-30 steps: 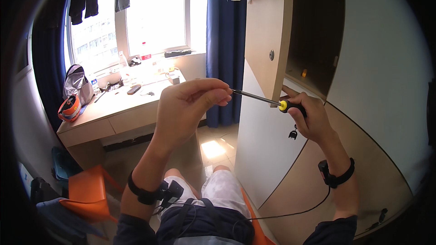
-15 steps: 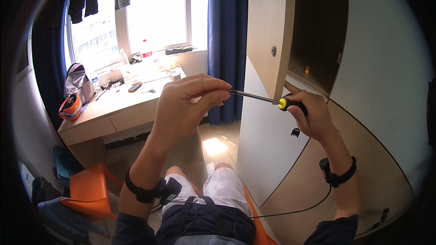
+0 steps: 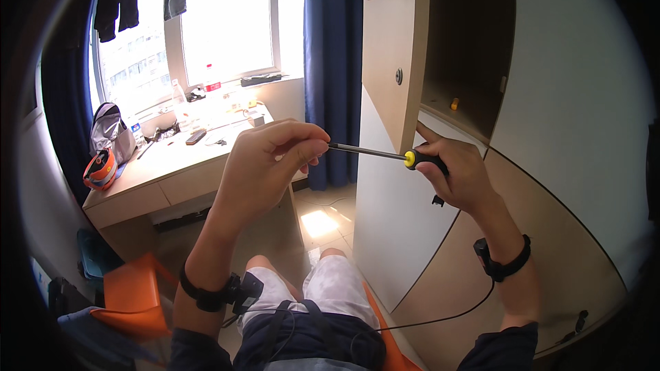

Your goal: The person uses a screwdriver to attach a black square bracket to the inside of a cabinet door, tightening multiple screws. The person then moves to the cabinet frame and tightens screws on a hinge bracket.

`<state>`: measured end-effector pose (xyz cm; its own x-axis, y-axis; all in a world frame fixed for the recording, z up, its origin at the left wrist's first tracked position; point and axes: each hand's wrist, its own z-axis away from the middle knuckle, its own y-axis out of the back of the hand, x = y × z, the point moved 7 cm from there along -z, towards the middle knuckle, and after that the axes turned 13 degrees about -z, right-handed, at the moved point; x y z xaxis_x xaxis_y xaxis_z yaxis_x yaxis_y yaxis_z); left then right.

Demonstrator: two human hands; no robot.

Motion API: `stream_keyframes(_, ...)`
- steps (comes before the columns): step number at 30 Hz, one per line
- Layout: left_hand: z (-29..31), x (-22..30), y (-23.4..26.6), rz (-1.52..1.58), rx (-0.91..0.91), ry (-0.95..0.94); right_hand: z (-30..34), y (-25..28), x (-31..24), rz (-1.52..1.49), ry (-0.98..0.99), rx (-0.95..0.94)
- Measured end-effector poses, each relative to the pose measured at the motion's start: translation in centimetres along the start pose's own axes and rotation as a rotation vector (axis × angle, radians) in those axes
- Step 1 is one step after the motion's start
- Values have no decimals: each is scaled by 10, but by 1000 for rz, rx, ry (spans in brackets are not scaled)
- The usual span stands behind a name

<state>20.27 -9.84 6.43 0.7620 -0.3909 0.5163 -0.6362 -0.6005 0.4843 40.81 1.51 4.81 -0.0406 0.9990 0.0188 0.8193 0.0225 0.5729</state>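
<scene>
My right hand (image 3: 459,173) is closed round the black-and-yellow handle of a screwdriver (image 3: 371,152), its forefinger stretched up beside the edge of a wooden cabinet door (image 3: 393,34). The metal shaft points left, nearly level, with its tip at the fingertips of my left hand (image 3: 271,158). That hand's thumb and forefinger are pinched together; whatever they hold at the tip is too small or hidden to make out. Behind the screwdriver, a small yellow-orange object (image 3: 454,104) lies on the floor of the open cabinet compartment (image 3: 474,41).
A desk (image 3: 196,165) under the window bears bottles, a dark phone-like object and a grey backpack (image 3: 110,130). An orange chair (image 3: 134,288) stands lower left. Black bands circle both my forearms, and a cable (image 3: 440,317) trails from the right one across my lap.
The whole view has shifted slightly, so the room and both hands appear further left. The hands keep the same pose, with the screwdriver tip still against the left fingertips.
</scene>
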Motion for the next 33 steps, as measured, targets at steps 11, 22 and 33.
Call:
stream_keyframes(11,-9,-14,5,147,94,30,-11,-8,-8,-36,-32,52)
stream_keyframes(22,0,-33,24,436,372,-4,-31,-35,-17,-183,-31,135)
stream_keyframes(33,15,-72,40,606,386,-81,-69,-88,-35,-265,-136,84)
